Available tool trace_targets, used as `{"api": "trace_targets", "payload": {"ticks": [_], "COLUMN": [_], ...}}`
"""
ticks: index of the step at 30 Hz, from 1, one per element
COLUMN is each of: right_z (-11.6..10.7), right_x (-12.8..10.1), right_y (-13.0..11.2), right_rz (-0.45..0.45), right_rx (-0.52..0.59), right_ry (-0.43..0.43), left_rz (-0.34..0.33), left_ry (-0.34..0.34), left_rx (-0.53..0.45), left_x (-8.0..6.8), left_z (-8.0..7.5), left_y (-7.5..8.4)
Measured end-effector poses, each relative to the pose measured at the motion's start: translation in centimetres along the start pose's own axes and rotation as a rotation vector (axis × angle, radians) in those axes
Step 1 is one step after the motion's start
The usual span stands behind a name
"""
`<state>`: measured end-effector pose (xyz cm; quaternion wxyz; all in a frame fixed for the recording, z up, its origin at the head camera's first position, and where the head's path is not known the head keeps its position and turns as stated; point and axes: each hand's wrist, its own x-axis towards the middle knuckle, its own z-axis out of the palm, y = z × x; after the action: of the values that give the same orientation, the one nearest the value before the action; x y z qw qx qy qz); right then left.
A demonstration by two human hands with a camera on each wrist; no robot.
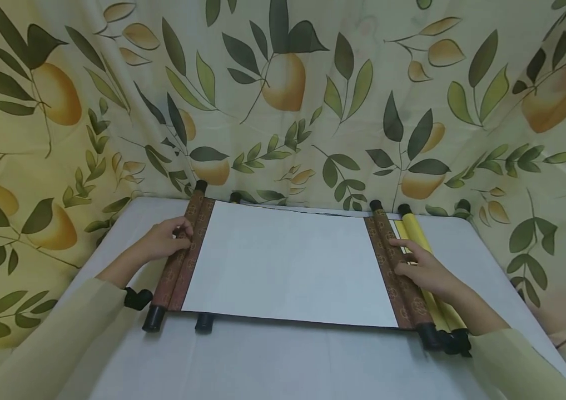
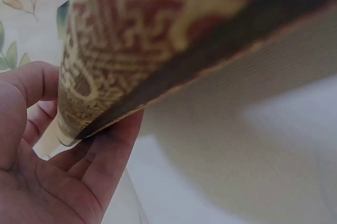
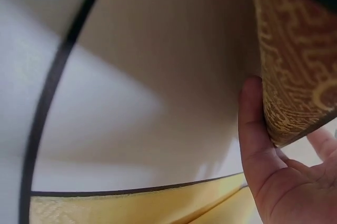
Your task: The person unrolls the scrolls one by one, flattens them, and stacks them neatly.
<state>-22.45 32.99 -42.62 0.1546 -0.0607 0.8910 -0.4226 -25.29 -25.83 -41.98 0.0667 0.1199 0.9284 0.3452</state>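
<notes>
A hanging scroll with a blank white sheet and brown patterned ends is spread between both hands, lifted off the table. My left hand grips its left roller, which has black knobs. On the other side, my right hand holds the right roller, thumb and fingers around it. The wrist views show the brown brocade resting between the left thumb and fingers, and the right-hand brocade likewise. A yellow scroll lies beneath, largely hidden by the sheet.
A black knob pokes out under the sheet's lower left edge. The table has a white cover. Behind it hangs a curtain printed with fruit and leaves. Both wrists wear black straps.
</notes>
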Motion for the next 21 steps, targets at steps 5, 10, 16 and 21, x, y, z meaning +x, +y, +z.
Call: {"api": "trace_targets", "payload": {"ticks": [5, 10, 16, 21], "right_z": [0.3, 0.4, 1.0, 1.1], "right_x": [0.5, 0.8, 1.7, 1.5], "right_y": [0.1, 0.5, 1.0, 0.6], "right_rz": [0.001, 0.007, 0.023, 0.008], "right_rx": [-0.039, -0.106, -0.209, -0.32], "right_ry": [0.001, 0.026, 0.046, 0.079], "left_rz": [-0.03, -0.068, -0.107, -0.071], "left_ry": [-0.025, -0.047, -0.049, -0.073], "left_rx": [0.047, 0.095, 0.171, 0.231], "left_x": [0.6, 0.5, 0.4, 0.4], "left_z": [0.7, 1.3, 1.8, 2.1], "left_y": [-0.6, -1.0, -0.7, -0.9]}}
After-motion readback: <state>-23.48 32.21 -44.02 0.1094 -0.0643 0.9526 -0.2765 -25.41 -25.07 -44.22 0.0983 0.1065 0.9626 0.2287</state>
